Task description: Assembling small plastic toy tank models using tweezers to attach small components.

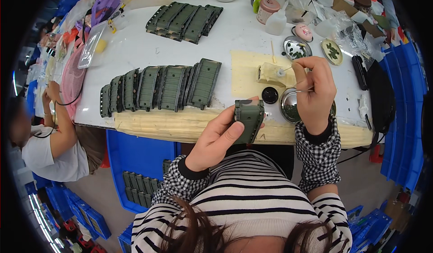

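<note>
My left hand (215, 138) grips a dark green toy tank hull (248, 120), holding it upright over the table's front edge. My right hand (315, 92) is raised just to its right and pinches thin metal tweezers (301, 89) between thumb and fingers. A thin stick runs from those fingers to a cream foam block (270, 74) lying on a pale yellow mat (246, 74). A shiny metal dish (288, 106) of small dark parts sits partly hidden under my right hand, beside a small black round cap (269, 95).
A row of green hulls (162, 88) leans across the white table (135, 50), another batch (185, 20) lies farther back. Two dishes (297, 47) with green bits, bottles and bags crowd the far right. Blue bins (135, 162) hold more hulls below. Another person (49, 140) sits left.
</note>
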Demonstrator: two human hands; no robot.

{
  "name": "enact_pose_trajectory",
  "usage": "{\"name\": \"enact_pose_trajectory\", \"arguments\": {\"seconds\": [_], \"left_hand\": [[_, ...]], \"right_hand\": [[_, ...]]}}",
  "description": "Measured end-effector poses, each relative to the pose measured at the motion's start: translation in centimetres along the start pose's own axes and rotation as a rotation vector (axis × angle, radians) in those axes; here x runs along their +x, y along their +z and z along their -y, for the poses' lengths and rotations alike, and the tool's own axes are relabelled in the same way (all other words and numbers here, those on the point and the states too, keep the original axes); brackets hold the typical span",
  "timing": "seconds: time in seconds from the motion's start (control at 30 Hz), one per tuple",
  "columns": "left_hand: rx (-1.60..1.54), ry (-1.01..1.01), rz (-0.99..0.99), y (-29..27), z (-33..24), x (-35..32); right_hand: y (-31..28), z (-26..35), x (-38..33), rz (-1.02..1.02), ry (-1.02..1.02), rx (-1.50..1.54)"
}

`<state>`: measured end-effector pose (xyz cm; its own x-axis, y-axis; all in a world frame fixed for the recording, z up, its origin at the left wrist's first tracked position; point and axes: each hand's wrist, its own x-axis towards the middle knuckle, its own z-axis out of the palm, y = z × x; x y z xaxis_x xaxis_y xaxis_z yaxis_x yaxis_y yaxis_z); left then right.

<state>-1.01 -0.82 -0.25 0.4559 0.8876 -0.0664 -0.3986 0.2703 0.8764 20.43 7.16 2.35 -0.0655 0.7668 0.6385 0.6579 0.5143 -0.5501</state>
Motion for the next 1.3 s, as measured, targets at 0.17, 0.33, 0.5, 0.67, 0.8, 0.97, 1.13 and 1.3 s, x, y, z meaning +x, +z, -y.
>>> {"name": "enact_pose_trajectory", "arguments": {"seconds": [0.17,0.33,0.5,0.67,0.8,0.97,1.13,1.3], "left_hand": [[-0.113,-0.013,-0.031,0.0,0.2,0.1],[-0.142,-0.048,-0.099,0.0,0.8,0.2],[-0.050,-0.034,-0.133,0.4,1.2,0.2],[-0.092,-0.015,-0.084,0.7,1.3,0.3],[-0.102,-0.016,-0.068,0.8,1.3,0.2],[-0.057,-0.049,-0.078,0.9,1.3,0.1],[-0.057,-0.012,-0.116,1.7,0.9,0.1],[-0.058,-0.007,-0.089,1.6,0.8,-0.1]], "right_hand": [[0.5,-0.6,-0.4,0.120,0.051,-0.002],[0.0,-0.3,-0.6,0.124,0.054,0.001],[-2.5,3.1,-1.8,0.224,0.151,0.131],[-3.0,3.6,-3.3,0.165,-0.012,0.312],[-3.8,3.5,-3.6,0.189,-0.062,0.453],[-4.2,4.8,-2.7,0.316,0.121,0.519],[-3.3,5.2,-2.2,0.412,0.055,0.478],[-3.0,5.3,-2.7,0.455,0.002,0.519]]}}
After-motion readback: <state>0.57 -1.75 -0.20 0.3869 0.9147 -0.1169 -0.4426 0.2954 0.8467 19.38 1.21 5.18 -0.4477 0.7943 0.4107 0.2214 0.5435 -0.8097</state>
